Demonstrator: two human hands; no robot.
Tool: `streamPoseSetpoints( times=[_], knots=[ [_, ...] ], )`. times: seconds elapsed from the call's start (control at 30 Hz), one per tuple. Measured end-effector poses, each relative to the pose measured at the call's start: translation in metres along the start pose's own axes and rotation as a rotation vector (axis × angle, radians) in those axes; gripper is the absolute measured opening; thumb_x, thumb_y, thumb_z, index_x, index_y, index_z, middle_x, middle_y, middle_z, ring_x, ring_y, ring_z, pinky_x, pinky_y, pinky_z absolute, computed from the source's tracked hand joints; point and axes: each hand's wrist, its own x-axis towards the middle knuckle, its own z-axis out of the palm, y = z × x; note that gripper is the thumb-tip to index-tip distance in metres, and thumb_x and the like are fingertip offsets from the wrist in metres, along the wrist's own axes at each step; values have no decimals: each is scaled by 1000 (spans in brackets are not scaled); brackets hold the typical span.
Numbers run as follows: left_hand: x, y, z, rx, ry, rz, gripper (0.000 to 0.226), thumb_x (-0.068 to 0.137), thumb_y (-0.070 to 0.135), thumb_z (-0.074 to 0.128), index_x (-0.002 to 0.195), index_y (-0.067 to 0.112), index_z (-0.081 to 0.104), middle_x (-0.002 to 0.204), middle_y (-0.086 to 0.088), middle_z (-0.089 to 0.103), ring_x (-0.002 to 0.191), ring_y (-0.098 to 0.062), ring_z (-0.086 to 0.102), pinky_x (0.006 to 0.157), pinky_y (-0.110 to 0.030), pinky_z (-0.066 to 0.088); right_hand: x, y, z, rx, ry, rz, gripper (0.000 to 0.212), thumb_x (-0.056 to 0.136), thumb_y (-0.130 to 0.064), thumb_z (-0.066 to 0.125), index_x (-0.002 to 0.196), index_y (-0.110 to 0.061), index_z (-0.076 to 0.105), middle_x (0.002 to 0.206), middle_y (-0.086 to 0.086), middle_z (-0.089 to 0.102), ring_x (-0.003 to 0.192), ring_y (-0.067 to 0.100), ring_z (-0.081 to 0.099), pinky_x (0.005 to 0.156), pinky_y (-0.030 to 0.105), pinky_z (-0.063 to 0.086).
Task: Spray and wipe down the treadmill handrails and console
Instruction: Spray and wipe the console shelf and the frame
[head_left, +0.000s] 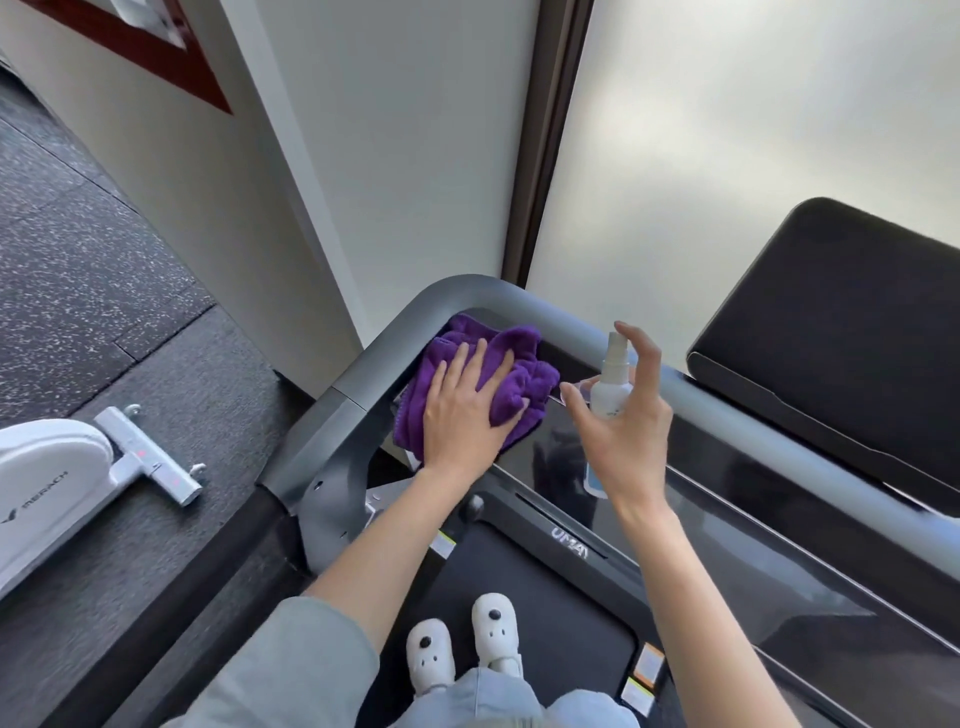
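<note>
Frosted glass backs the console (649, 467); at its left corner the left hand (467, 415) presses flat the soft cloth (467, 348), the right hand (623, 421) clasps a light spray bottle (613, 384).

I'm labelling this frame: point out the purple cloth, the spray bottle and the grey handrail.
purple cloth (524, 382): head view, bunched folds beside the fingers.
spray bottle (612, 387): head view, white body.
grey handrail (737, 410): head view, top bar.

the floor (78, 270) was dark speckled rubber. a white wall (415, 156) met a frosted window (727, 130) with soft daylight. a white exercise machine (47, 488) stood at the left.
</note>
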Motion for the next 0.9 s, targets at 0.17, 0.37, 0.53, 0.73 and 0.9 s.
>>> streamPoseSetpoints(
  times=[0.17,0.37,0.53,0.73,0.9],
  knots=[
    [-24,-11,-17,118,43,108,55,88,60,42,128,29,62,110,-7,64,94,-29,56,79,-41,46,1,6,2,-16,-25,16,69,83,-19,78,131,-43,34,74,-6,69,74,15,67,75,22,49],
    [-17,-30,-76,-271,204,-187,49,91,53,47,118,17,65,99,-5,60,89,-24,49,81,-39,47,18,-6,28,-60,-89,-29,71,83,-12,74,133,-39,32,70,-11,66,70,19,65,70,33,56],
    [-20,-55,-117,-384,352,-344,55,90,58,43,111,13,68,97,-8,60,93,-29,50,83,-44,48,31,-14,73,-147,-247,-40,71,82,-15,72,133,-42,31,83,-6,70,81,22,65,72,35,54],
    [-24,-72,-123,-427,376,-446,55,87,58,49,98,8,68,91,-11,60,94,-34,51,83,-45,47,41,-20,113,-274,-394,-47,70,82,-9,67,139,-34,35,92,4,68,86,29,61,72,42,54],
    [-30,-73,-120,-421,347,-450,59,87,61,42,100,10,68,89,-7,58,90,-30,50,79,-41,46,47,-19,126,-329,-410,-22,71,79,-8,67,137,-36,36,91,5,65,86,32,61,69,41,52]
  ],
)
